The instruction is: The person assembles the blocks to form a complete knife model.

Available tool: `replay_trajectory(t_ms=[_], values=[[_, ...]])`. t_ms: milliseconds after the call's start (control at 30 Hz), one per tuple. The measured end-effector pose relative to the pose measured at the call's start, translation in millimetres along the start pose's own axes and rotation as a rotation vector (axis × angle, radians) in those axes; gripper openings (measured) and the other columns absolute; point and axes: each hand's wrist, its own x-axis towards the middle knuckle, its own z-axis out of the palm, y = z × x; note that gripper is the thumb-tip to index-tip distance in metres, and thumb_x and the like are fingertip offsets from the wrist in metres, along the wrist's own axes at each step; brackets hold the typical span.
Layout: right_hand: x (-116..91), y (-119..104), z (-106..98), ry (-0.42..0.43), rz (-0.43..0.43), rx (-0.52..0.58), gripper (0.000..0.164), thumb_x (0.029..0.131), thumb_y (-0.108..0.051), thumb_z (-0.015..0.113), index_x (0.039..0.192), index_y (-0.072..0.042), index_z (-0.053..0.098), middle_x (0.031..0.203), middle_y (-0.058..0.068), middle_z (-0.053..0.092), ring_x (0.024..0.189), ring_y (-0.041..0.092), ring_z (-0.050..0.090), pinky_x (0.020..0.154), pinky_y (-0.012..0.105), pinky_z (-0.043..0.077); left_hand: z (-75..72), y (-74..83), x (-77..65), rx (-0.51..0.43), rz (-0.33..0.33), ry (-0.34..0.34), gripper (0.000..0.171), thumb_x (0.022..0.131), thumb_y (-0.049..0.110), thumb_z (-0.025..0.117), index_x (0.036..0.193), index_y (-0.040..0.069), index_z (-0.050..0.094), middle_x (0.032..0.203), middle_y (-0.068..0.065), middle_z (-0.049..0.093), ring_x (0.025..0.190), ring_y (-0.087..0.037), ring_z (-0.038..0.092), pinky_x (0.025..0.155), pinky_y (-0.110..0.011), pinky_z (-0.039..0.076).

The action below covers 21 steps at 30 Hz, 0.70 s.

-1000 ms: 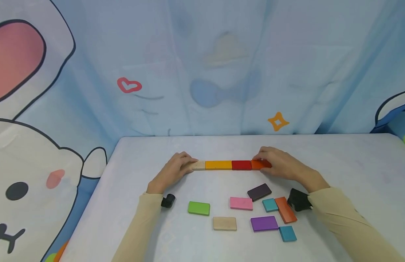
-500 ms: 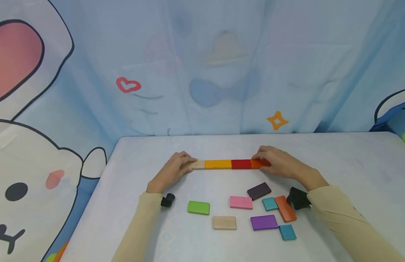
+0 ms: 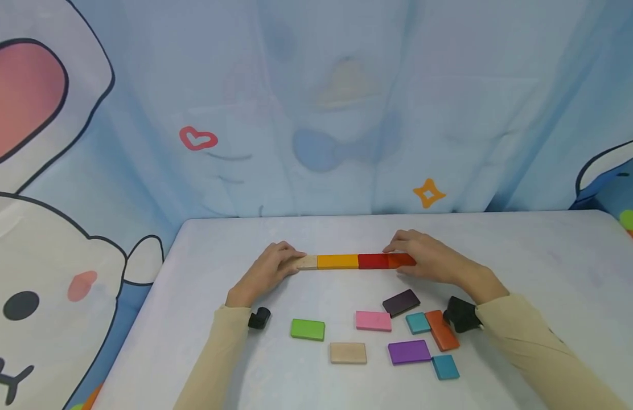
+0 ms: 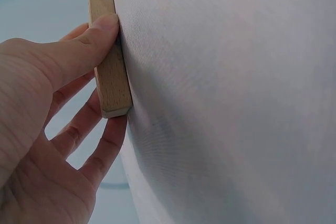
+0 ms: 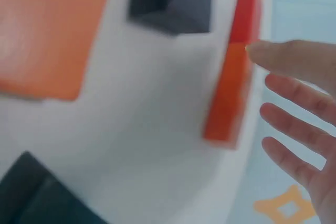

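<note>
A straight row of flat blocks lies across the table: natural wood (image 3: 307, 262), yellow (image 3: 337, 262), red (image 3: 373, 261) and orange-red (image 3: 401, 260). At the row's left end my left hand (image 3: 269, 269) pinches the natural wood block, its thumb on the near side and fingers behind, as the left wrist view shows. My right hand (image 3: 435, 257) is spread around the right end. In the right wrist view its thumb (image 5: 273, 56) is right at the orange-red block by the red joint, while the other fingers stand apart, loosely extended.
Nearer lie loose blocks: green (image 3: 307, 329), natural wood (image 3: 348, 353), pink (image 3: 373, 320), dark (image 3: 401, 303), purple (image 3: 409, 352), orange (image 3: 442, 330) and two teal ones, one teal block (image 3: 418, 323) touching the orange. Black wrist devices sit under both sleeves. A curtain (image 3: 316, 142) hangs behind the table.
My right hand's fingers have spread and loosened around the orange-red block, showing more of it. The left hand keeps its hold. The whole head view has shifted slightly.
</note>
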Motion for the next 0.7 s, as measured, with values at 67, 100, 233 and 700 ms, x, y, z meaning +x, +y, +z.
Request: replay_trajectory(t_ms=[67, 100, 233, 700], values=[[-3, -8, -4, 0.006, -0.014, 0.001, 0.039, 0.087, -0.010, 0.087, 0.124, -0.006, 0.075, 0.119, 0.012, 0.066, 0.113, 0.033, 0.062, 0.095, 0.051, 0.058, 0.1, 0.2, 0.1, 0.004, 0.007, 0.001, 0.035, 0.099, 0.011, 0.073, 0.134, 0.007, 0.071, 0.128, -0.008, 0.064, 0.118, -0.028, 0.055, 0.106, -0.045, 0.047], [-4, -12, -6, 0.005, -0.023, 0.006, 0.039, 0.087, -0.011, 0.086, 0.125, -0.006, 0.075, 0.120, 0.012, 0.066, 0.113, 0.032, 0.061, 0.095, 0.050, 0.058, 0.0, 0.2, 0.1, 0.006, 0.007, 0.000, 0.035, 0.099, 0.011, 0.073, 0.134, 0.007, 0.071, 0.128, -0.008, 0.064, 0.118, -0.028, 0.055, 0.106, -0.045, 0.047], [-9, -30, -15, -0.032, -0.077, 0.016, 0.039, 0.088, -0.012, 0.086, 0.125, -0.007, 0.074, 0.119, 0.009, 0.065, 0.112, 0.028, 0.061, 0.093, 0.046, 0.059, -0.7, 1.9, 0.0, 0.008, 0.002, -0.002, 0.035, 0.099, 0.011, 0.073, 0.134, 0.006, 0.071, 0.127, -0.008, 0.065, 0.118, -0.028, 0.055, 0.106, -0.045, 0.047], [-31, -55, -7, -0.129, -0.160, -0.022, 0.042, 0.081, -0.011, 0.092, 0.120, -0.009, 0.076, 0.117, 0.005, 0.064, 0.108, 0.026, 0.063, 0.088, 0.041, 0.061, -0.5, 1.7, 0.2, 0.003, -0.001, -0.004, 0.036, 0.099, 0.012, 0.073, 0.135, 0.008, 0.071, 0.128, -0.007, 0.065, 0.117, -0.027, 0.055, 0.105, -0.044, 0.047]])
